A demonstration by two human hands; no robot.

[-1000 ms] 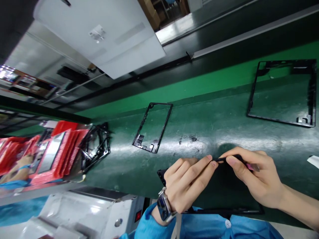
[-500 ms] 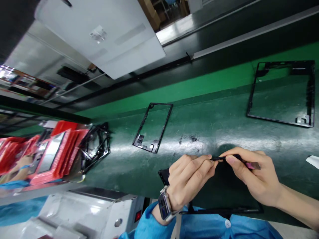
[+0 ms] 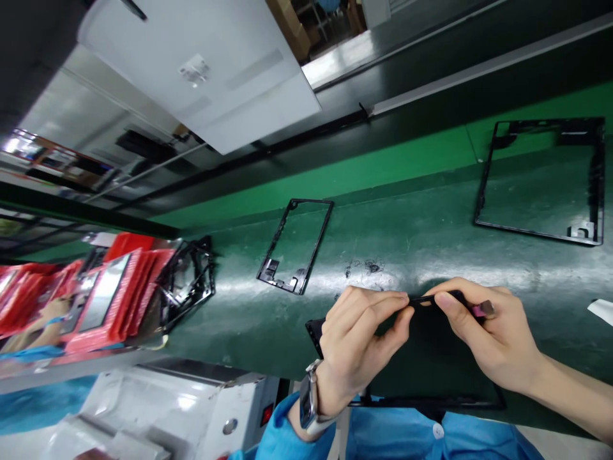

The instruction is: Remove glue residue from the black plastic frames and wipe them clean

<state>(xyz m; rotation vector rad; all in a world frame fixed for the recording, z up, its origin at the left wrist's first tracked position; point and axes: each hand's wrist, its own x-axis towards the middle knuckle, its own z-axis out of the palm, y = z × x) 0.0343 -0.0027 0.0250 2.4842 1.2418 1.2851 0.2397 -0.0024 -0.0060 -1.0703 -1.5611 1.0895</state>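
Observation:
A black rectangular plastic frame (image 3: pixel 431 404) lies at the table's near edge, close to my body, its far side partly covered by my hands. My left hand (image 3: pixel 366 338), with a watch on the wrist, pinches the frame's far side between thumb and fingertips. Close by on the right, my right hand (image 3: pixel 493 335) is closed round a slim tool (image 3: pixel 484 309) whose flat pinkish end sticks out behind the fingers. The tool's working tip is hidden at the frame. Thin black shavings (image 3: pixel 372 266) lie on the table beyond my hands.
Similar black frames lie on the green table (image 3: pixel 407 223): a smaller frame (image 3: pixel 274 241) left of centre and a larger frame (image 3: pixel 539 236) at right. Further left are piled frames (image 3: pixel 211 268), red wrapped panels (image 3: pixel 143 281) and another person's hand (image 3: pixel 55 313). White paper (image 3: pixel 602 310) lies far right.
My left hand has tipped up and its fingers have shifted, with the thumb now showing below the frame edge. The tool's end in my right hand has turned slightly.

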